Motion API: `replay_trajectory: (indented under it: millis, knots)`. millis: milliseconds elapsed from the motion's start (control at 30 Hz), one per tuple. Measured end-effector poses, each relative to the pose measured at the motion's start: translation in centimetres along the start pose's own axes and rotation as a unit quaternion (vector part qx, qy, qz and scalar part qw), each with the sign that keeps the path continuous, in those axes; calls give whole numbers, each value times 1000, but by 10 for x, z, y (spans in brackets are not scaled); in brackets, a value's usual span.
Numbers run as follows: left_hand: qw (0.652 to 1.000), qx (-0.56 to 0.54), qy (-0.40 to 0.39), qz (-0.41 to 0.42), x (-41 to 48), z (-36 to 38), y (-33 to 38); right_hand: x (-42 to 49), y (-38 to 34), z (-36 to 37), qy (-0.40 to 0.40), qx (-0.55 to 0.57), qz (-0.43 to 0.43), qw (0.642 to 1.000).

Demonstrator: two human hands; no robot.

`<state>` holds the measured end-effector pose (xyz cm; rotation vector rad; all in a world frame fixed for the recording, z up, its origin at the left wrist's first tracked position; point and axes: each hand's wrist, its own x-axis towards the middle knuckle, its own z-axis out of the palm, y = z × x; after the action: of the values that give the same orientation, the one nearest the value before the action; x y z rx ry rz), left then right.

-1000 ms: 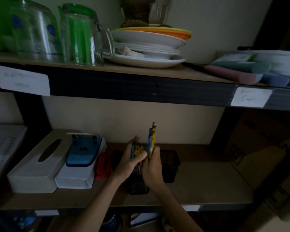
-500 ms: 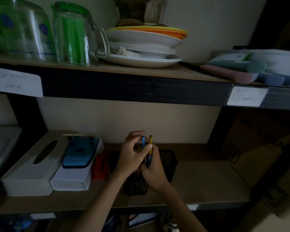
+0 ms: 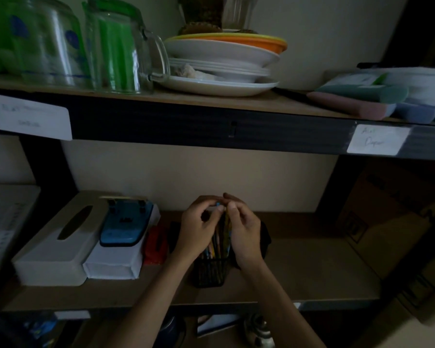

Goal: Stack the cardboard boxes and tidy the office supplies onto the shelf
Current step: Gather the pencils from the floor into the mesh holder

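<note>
A black mesh pen holder (image 3: 210, 272) stands near the front of the lower shelf (image 3: 299, 270). A bundle of coloured pencils (image 3: 220, 237) stands upright inside it. My left hand (image 3: 199, 227) and my right hand (image 3: 244, 232) flank the bundle, their fingertips pinching the pencil tops together. A second dark mesh holder (image 3: 264, 238) sits partly hidden behind my right hand. Cardboard boxes (image 3: 387, 222) stand in shadow to the right of the shelf post.
Left on the lower shelf lie a white tissue box (image 3: 53, 244), a blue hole punch (image 3: 126, 224) on a white box, and a red item (image 3: 156, 244). The upper shelf carries glass jugs (image 3: 116, 46), stacked plates (image 3: 221, 64) and folders (image 3: 362, 101).
The pencil bundle has gone down from above the shelf into the mesh holder. Both hands followed it down and now pinch only the tops.
</note>
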<state>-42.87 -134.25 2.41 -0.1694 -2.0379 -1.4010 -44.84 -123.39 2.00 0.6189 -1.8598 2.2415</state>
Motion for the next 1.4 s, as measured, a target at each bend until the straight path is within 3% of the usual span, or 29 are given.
replay_trajectory:
  millis: [167, 367, 567, 667, 867, 1167, 1400]
  knots:
    - [998, 59, -13, -22, -3, 0, -10, -8, 16, -2, 22, -12, 22, 999]
    - [1000, 7, -3, -13, -6, -2, -4, -5, 10, -1, 48, 3, 33, 998]
    - [997, 82, 3, 2, -12, 2, -17, -6, 16, 1, -15, -134, -4, 991]
    - [997, 74, 23, 5, -15, 2, -16, -2, 13, -3, -21, -224, -79, 971]
    - [988, 130, -69, -52, -11, 1, -20, -6, 19, -11, -132, -367, -170, 905]
    - [973, 222, -41, 41, -25, -24, 7, -15, -16, -17, -148, -392, -221, 881]
    - [956, 291, -2, 20, -98, -51, 19, -70, -15, -14, -193, -358, -257, 877]
